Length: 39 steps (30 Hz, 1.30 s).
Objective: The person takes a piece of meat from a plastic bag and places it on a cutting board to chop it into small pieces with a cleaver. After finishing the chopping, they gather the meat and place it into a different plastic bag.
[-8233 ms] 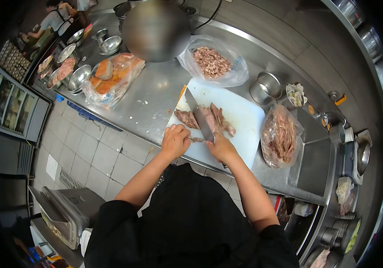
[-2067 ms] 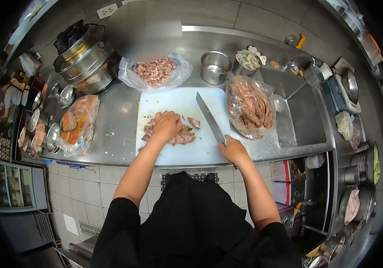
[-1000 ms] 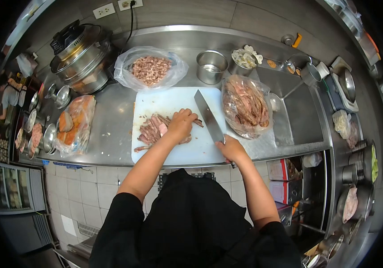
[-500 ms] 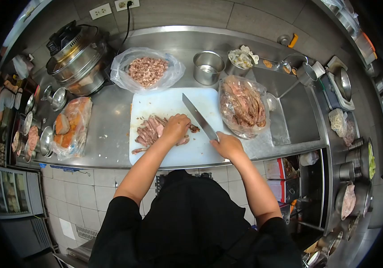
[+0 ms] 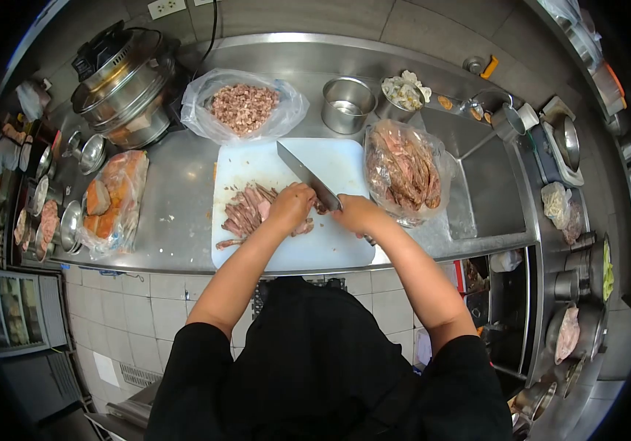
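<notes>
On the white cutting board lies a pile of sliced meat strips. My left hand rests on the right side of that pile, its fingers bent down onto a piece of meat. Gripped by the handle in my right hand is a large knife. Its blade slants up and left, close beside my left fingers. A small dark scrap of meat shows by the blade. What exactly sits under my left fingertips is partly hidden.
Behind the board stand an open plastic bag of diced meat, a steel pot and a container of pale food. Bagged meat lies right of the board, before the sink. More bagged meat lies left.
My right hand has moved left with the knife, bringing the blade nearer my left hand. My left hand stays on the meat. The camera view has shifted slightly.
</notes>
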Available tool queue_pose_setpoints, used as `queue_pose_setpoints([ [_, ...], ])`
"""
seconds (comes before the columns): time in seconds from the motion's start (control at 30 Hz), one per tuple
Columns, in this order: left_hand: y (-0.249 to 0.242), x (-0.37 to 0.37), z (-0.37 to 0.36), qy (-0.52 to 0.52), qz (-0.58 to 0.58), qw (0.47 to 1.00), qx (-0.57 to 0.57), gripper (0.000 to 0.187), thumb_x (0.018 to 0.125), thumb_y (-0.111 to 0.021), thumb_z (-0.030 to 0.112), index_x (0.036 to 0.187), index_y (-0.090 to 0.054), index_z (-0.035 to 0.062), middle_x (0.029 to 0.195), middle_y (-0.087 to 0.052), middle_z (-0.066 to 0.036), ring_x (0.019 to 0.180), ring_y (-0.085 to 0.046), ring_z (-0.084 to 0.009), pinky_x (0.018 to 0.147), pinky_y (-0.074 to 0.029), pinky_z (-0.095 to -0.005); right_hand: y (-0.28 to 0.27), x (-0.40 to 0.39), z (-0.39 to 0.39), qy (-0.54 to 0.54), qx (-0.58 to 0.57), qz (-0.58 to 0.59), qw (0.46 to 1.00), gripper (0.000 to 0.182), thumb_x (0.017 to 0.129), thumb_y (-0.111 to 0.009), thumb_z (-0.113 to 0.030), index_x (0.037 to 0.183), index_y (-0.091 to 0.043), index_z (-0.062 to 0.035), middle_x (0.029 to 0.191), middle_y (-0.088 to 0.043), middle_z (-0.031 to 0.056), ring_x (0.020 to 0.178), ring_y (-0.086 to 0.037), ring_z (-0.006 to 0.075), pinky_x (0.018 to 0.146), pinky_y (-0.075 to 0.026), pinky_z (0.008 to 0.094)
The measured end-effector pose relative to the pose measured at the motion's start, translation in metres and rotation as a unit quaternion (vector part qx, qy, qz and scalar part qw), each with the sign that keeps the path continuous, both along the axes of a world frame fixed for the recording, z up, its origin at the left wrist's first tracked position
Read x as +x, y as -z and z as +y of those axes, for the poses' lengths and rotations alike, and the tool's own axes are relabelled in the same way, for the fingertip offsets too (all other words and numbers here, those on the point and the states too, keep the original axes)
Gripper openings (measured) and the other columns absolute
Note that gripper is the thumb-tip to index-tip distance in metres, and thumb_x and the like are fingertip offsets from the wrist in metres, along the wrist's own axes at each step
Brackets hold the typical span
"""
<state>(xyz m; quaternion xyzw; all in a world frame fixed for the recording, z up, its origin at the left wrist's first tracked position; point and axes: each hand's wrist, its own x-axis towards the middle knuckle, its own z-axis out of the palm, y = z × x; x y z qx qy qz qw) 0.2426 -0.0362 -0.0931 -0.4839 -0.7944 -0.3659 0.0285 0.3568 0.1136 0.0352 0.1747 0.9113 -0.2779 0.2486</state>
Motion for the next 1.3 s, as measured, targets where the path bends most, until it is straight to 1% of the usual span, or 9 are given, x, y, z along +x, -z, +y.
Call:
queue_pose_setpoints([
  [0.13,0.003,0.0,-0.005,0.0,0.004,1.0,-0.001,0.005,0.081,-0.064,0.007,0.078,-0.065,0.0032,0.082,-0.062,-0.013,0.087,-0.059,-0.0337,0.077,-0.05,-0.043,-0.025,0.011,-0.003,-0.002,-0.003,-0.055,0.998,0.034,0.095,-0.056,-0.027,0.109,-0.058,0.0032,0.079,-0.069,0.0191,0.054,-0.066,0.0284,0.056,-0.055,0.0404],
  [0.23,-0.001,-0.003,-0.001,0.002,-0.007,1.0,-0.016,0.005,0.081,-0.065,0.007,0.078,-0.066,0.0032,0.083,-0.062,-0.013,0.088,-0.059,-0.0339,0.078,-0.05,-0.043,0.057,0.009,-0.006,0.012,0.034,0.088,0.995,0.032,0.094,-0.057,-0.026,0.108,-0.058,0.0023,0.075,-0.068,0.0181,0.052,-0.065,0.0278,0.055,-0.054,0.0408],
  [0.47,0.0,0.0,-0.004,-0.003,-0.026,0.999,-0.028,0.007,0.083,-0.064,0.009,0.078,-0.065,0.0033,0.083,-0.062,-0.013,0.09,-0.059,-0.0331,0.079,-0.05,-0.0432,-0.022,0.004,-0.005,0.006,-0.023,-0.043,0.999,0.031,0.095,-0.058,-0.027,0.105,-0.058,0.0026,0.076,-0.068,0.019,0.051,-0.064,0.0286,0.054,-0.053,0.0411],
  [0.57,0.007,0.0,-0.005,0.001,-0.015,1.0,-0.025,0.008,0.083,-0.064,0.009,0.077,-0.065,0.0031,0.083,-0.062,-0.013,0.09,-0.059,-0.0332,0.079,-0.05,-0.0433,0.033,0.009,-0.017,0.05,0.005,0.044,0.998,0.031,0.095,-0.057,-0.026,0.104,-0.058,0.0034,0.075,-0.068,0.0189,0.05,-0.064,0.0278,0.054,-0.053,0.0408],
  [0.83,0.007,0.002,-0.008,-0.012,-0.015,1.0,-0.014,0.009,0.082,-0.064,0.008,0.075,-0.063,0.0029,0.084,-0.062,-0.012,0.09,-0.059,-0.0331,0.078,-0.05,-0.0434,0.002,0.002,-0.009,0.014,-0.018,-0.04,0.999,0.03,0.095,-0.056,-0.027,0.106,-0.059,0.0018,0.075,-0.068,0.0184,0.051,-0.065,0.0285,0.055,-0.054,0.0399],
  [0.9,0.008,0.001,-0.005,-0.012,0.002,1.0,-0.017,0.006,0.08,-0.067,0.008,0.08,-0.067,0.0025,0.082,-0.063,-0.013,0.086,-0.06,-0.0344,0.079,-0.05,-0.0436,0.029,0.009,-0.02,0.087,-0.038,0.041,0.995,0.033,0.094,-0.057,-0.027,0.112,-0.06,0.0012,0.075,-0.068,0.018,0.051,-0.065,0.0272,0.055,-0.054,0.0396],
  [1.03,-0.004,-0.007,-0.003,0.003,0.03,0.998,-0.053,0.009,0.085,-0.063,0.01,0.081,-0.068,0.0035,0.086,-0.067,-0.013,0.087,-0.063,-0.0338,0.079,-0.051,-0.0432,0.027,0.008,-0.005,0.103,-0.064,0.055,0.991,0.037,0.094,-0.058,-0.029,0.118,-0.06,0.0001,0.071,-0.067,0.0176,0.05,-0.064,0.026,0.055,-0.054,0.039],
  [1.23,-0.065,-0.046,-0.027,-0.023,-0.212,0.971,-0.109,0.028,0.089,-0.063,0.017,0.114,-0.072,0.0083,0.11,-0.071,-0.015,0.101,-0.068,-0.0313,0.09,-0.052,-0.0367,0.004,0.039,-0.002,0.156,-0.07,0.082,0.982,0.035,0.095,-0.058,-0.029,0.115,-0.061,-0.0001,0.07,-0.066,0.0156,0.05,-0.063,0.025,0.055,-0.053,0.0387],
  [1.3,-0.074,-0.05,-0.041,0.0,-0.187,0.971,-0.151,0.03,0.087,-0.064,0.017,0.115,-0.071,0.0085,0.111,-0.071,-0.015,0.102,-0.068,-0.0318,0.091,-0.052,-0.0365,0.005,0.043,-0.006,0.134,-0.064,0.076,0.986,0.034,0.095,-0.057,-0.029,0.113,-0.061,-0.0003,0.07,-0.066,0.0152,0.05,-0.063,0.0251,0.056,-0.053,0.039],
])
